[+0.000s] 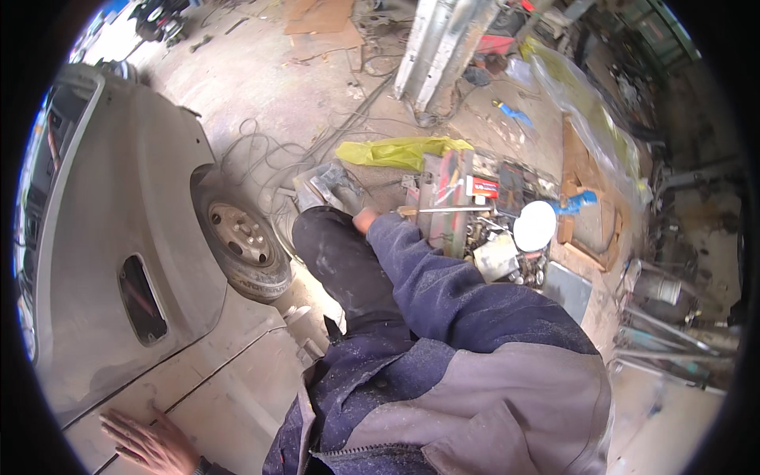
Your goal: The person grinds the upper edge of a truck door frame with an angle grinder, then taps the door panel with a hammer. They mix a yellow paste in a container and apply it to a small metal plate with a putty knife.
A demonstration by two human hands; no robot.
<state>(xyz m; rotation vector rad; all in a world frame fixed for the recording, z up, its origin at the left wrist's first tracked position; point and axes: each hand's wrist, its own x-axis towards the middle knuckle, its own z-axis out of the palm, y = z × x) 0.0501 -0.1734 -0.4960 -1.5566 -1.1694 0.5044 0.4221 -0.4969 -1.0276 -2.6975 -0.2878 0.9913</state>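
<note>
My left hand (150,443) lies flat with its fingers stretched out on the primer-coloured body panel (142,198) of a vehicle. It holds nothing. My right hand (365,220) is beyond my bent knee, at the end of a dusty dark-blue sleeve. Only a small part of it shows, and its fingers are hidden. Just past it is a dusty grey object (332,186) whose kind I cannot make out. To the right of that hand stands an open tool box (443,207) filled with tools, boxes and small parts, with a white round lid (535,226) on top.
A wheel (240,236) sits in the arch on the left. Cables (265,150) loop over the concrete floor. A yellow plastic sheet (404,152) lies behind the tool box, below a metal post (439,55). Cardboard (590,214) and metal parts (665,293) lie at the right.
</note>
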